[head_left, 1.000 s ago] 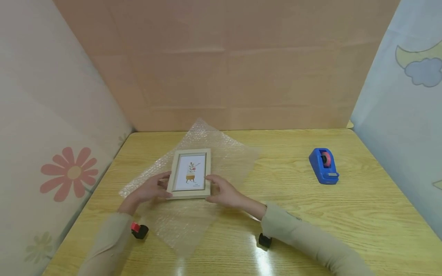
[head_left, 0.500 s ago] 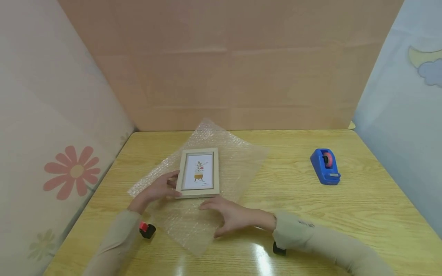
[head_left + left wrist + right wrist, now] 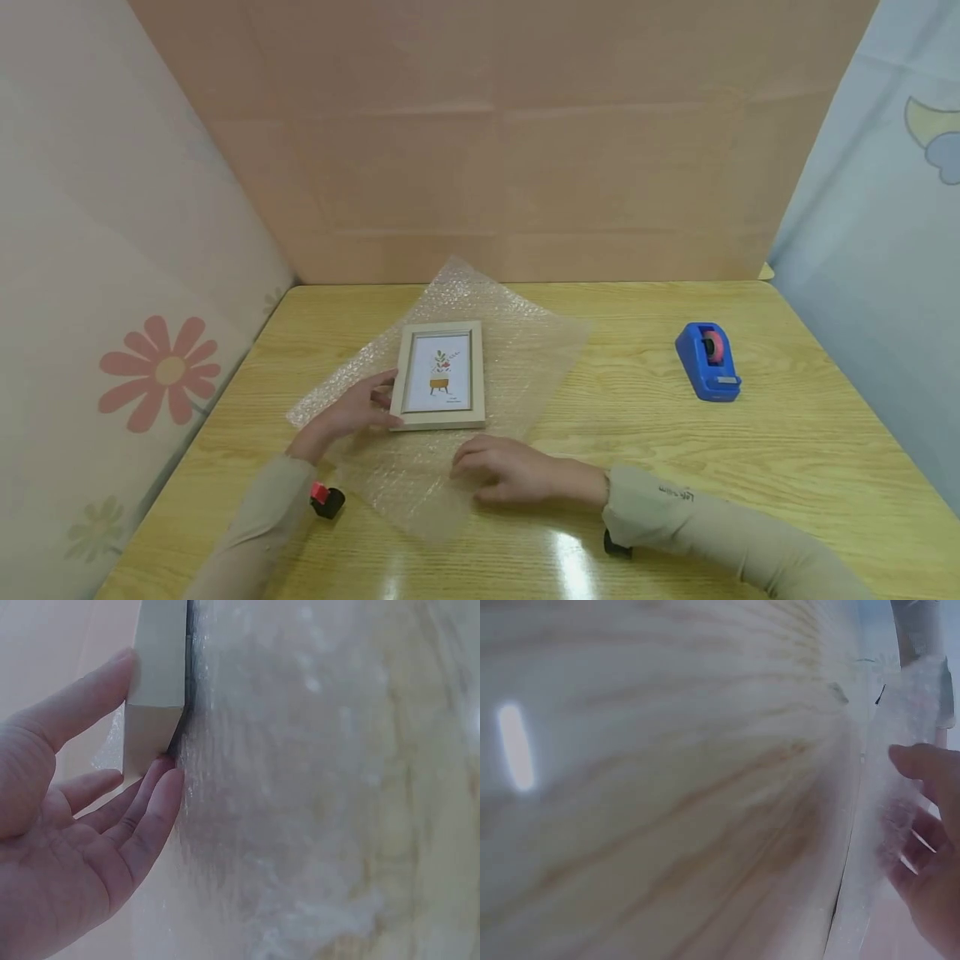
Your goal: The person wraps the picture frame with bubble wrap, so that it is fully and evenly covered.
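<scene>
A cream picture frame (image 3: pixel 477 375) with a potted-flower print lies face up on a sheet of clear bubble wrap (image 3: pixel 525 350), left of the table's middle. My left hand (image 3: pixel 352 410) grips the frame's near left corner. In the left wrist view, the thumb presses one face of the frame (image 3: pixel 154 739), and the fingers reach round to its other side. My right hand (image 3: pixel 510 471) is over the wrap's near right edge, below the frame. Its fingers are loosely bent; in the right wrist view the fingertips meet the bubble wrap (image 3: pixel 874 810) with the thumb apart from them.
A blue tape dispenser (image 3: pixel 705 362) with a pink roll stands on the right of the wooden table (image 3: pixel 615 383). A black and red wrist device (image 3: pixel 327 502) shows beside the left sleeve. Walls stand left, right and behind.
My right hand has let go of the picture frame's right side and come down toward me to the wrap's near edge, its fingers drawing closer together. My left hand still holds the frame.
</scene>
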Demonstrator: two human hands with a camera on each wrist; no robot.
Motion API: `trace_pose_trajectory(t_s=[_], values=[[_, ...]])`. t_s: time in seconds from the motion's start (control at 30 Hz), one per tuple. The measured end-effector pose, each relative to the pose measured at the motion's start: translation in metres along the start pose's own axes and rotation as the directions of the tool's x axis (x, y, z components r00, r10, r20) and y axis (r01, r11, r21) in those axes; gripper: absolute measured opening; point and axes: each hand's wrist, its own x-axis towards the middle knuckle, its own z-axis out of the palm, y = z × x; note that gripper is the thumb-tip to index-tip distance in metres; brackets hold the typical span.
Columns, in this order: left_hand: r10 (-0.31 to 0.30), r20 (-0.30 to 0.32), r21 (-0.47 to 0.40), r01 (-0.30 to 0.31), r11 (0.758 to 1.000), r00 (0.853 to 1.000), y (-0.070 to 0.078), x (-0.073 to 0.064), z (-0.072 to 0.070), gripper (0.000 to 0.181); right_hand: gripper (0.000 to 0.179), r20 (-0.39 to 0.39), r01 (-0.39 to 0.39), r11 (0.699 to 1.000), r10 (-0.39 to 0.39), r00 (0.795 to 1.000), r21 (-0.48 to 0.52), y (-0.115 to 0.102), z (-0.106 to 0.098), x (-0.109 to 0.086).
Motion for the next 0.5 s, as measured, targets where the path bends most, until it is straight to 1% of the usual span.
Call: trace_pose_trajectory(t_s=[0.13, 0.23, 0.3, 0.4, 0.5], values=[[0.02, 0.001, -0.01, -0.02, 1.0, 1.0, 0.0015, -0.0015, 0.0013, 0.092, 0.018, -0.109, 0.055, 0.998, -0.053, 0.993, 0.009, 0.003, -0.0003, 0.001], [0.024, 0.007, -0.023, -0.024, 0.999, 1.0, 0.0021, -0.0021, 0.0022, 0.091, 0.009, -0.18, 0.083, 0.995, -0.072, 0.981, 0.053, 0.005, -0.0001, 0.0014], [0.017, 0.011, -0.027, -0.017, 1.0, 1.0, 0.0029, -0.0024, 0.0028, 0.091, 0.005, -0.218, 0.092, 0.99, -0.067, 0.974, 0.108, 0.0054, -0.0002, 0.0016], [0.02, 0.019, -0.023, -0.02, 1.0, 1.0, 0.0047, -0.0027, 0.0034, 0.092, 0.004, -0.27, 0.1, 0.978, -0.049, 0.962, 0.18, 0.005, -0.0017, 0.0015], [0.021, 0.029, -0.014, -0.021, 1.0, 0.999, 0.0064, -0.0033, 0.0034, 0.092, 0.005, -0.327, 0.107, 0.968, -0.027, 0.945, 0.228, 0.0054, -0.0042, 0.002]])
